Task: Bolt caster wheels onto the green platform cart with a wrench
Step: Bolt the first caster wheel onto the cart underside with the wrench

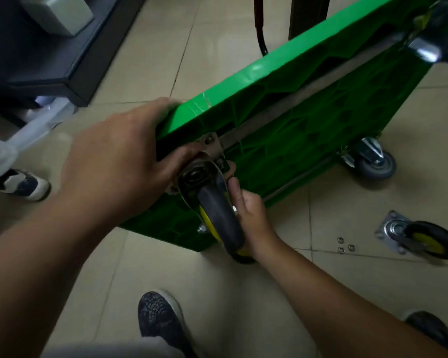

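The green platform cart (308, 107) stands tilted on its long edge, ribbed underside facing me. My left hand (119, 161) grips its near corner, fingers over the top edge and thumb by the caster's mounting plate. A black caster wheel with a yellow hub (221, 223) sits against that corner. My right hand (248, 210) curls its fingers around the wheel's right side, fingertips near the plate; whether they pinch a bolt or nut is hidden. No wrench is visible.
A loose caster (422, 239) lies on the tiled floor at right, with three small nuts (344, 245) beside it. A grey caster (373, 161) is mounted at the cart's lower far corner. Another person's shoe (21, 184) is at left; my shoes (161, 324) are below. Dark furniture stands upper left.
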